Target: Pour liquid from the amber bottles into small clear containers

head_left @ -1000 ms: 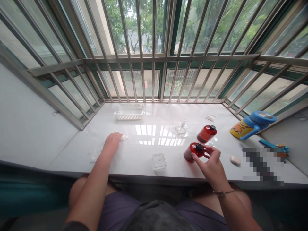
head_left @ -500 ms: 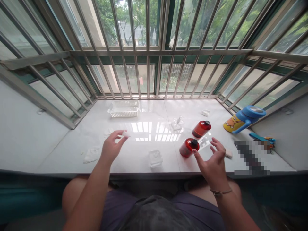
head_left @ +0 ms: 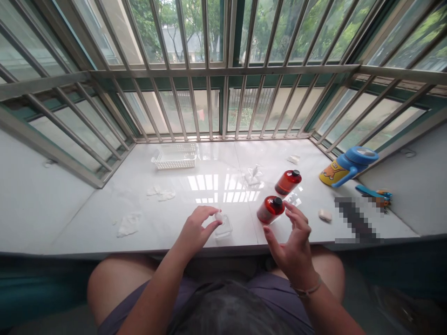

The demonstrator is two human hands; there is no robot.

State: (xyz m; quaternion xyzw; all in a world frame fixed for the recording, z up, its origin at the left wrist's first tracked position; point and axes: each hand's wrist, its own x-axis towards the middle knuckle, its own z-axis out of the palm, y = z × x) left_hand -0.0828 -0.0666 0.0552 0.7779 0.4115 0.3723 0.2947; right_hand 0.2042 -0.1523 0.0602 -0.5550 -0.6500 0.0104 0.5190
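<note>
Pinching a white piece [head_left: 219, 216], left fingers [head_left: 206, 212], right fingers [head_left: 296, 217] spread, glossy ledge [head_left: 243, 218], barred windows [head_left: 224, 107]

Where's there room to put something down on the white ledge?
The ledge is bare in its shiny middle, between the white basket, the white scraps and the left hand. Another bare patch lies between the crumpled white piece and that hand. It's crowded where the right hand is close to the red bottles.
</note>
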